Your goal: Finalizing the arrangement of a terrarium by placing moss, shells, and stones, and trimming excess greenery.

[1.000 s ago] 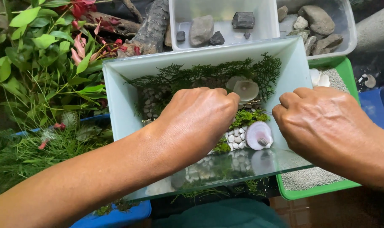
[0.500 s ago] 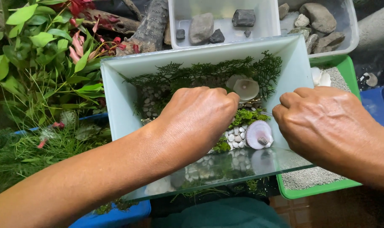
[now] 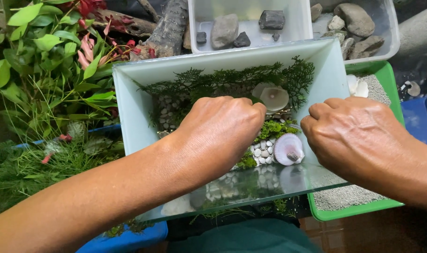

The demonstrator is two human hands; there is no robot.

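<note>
Both hands curled with knuckles up over a small glass tank (image 3: 143,117); fingertips are hidden underneath, so whether either one holds anything cannot be told. Left hand (image 3: 220,136): reaches into the tank from the near left, fist loosely closed above the white pebbles (image 3: 262,152) at the middle of the floor. Right hand (image 3: 354,136): fingers folded, at the tank's right wall, just beside a pale pink shell (image 3: 286,147) lying on the floor. Tank contents: feathery green plants (image 3: 213,84) along the back, a patch of moss (image 3: 274,129) between the two hands, a second, whitish shell (image 3: 273,97) towards the rear, small grey-white stones along the left side. Tank position: centre of the view, tilted towards the camera, its near glass pane reflecting the pebbles. Surroundings: white tub (image 3: 298,28) behind the tank holding grey rocks (image 3: 224,30); second clear tub (image 3: 387,33) of stones at upper right; green tray (image 3: 387,84) with grey gravel under the right side; leafy green and red plants (image 3: 49,61) at left; a piece of driftwood (image 3: 169,28) at the top; blue container (image 3: 138,236) at the bottom left.
</note>
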